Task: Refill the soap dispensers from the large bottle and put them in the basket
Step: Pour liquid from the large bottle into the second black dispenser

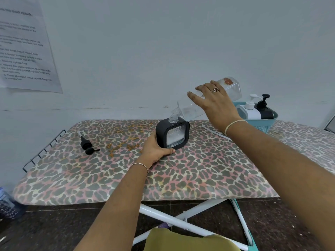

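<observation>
A black square soap dispenser (172, 135) with a clear window stands uncapped on the leopard-print ironing board (126, 174). My left hand (155, 148) grips its left side and base. My right hand (213, 104) holds the large clear bottle (190, 107) tilted down to the left, its open mouth right above the dispenser's neck. A little clear liquid sits low in the dispenser. The dispenser's black pump head (88, 144) lies on the board to the left. A turquoise basket (266, 124) at the back right holds a white dispenser (249, 110) and a black dispenser (264, 109).
A wire rack (43, 151) edges the board's left end. A thin white tube (213, 132) lies on the board behind the dispenser. A printed sheet (25, 48) hangs on the wall. White crossed legs (181, 218) show under the board, and a dark bottle (7, 201) stands at the lower left.
</observation>
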`<state>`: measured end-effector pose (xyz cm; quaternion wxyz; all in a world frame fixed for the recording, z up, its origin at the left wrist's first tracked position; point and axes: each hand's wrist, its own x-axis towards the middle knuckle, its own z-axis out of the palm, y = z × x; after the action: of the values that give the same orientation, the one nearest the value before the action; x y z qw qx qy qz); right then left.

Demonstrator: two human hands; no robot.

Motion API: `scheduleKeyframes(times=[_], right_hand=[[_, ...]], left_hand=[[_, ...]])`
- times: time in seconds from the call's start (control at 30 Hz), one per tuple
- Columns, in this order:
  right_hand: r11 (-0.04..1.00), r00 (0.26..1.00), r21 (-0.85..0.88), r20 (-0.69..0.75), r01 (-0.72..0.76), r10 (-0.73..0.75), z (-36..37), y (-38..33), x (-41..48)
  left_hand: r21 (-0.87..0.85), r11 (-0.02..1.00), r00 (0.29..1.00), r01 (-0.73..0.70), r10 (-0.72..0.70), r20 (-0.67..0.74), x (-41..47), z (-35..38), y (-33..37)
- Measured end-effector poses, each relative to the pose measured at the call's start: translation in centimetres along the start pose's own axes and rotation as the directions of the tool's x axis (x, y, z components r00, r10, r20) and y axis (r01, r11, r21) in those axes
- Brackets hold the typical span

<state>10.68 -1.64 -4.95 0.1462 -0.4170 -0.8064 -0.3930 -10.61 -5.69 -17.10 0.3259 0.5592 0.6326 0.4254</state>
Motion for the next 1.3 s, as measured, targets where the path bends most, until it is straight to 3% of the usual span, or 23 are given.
scheduleKeyframes(times=[1.3], right_hand=[[0.996, 0.997, -0.053, 0.026, 0.074, -0.073, -0.01, 0.59, 0.86]], left_hand=[[-0.046, 0.999, 1.0, -0.011, 0.011, -0.003, -0.36, 0.01, 0.17]])
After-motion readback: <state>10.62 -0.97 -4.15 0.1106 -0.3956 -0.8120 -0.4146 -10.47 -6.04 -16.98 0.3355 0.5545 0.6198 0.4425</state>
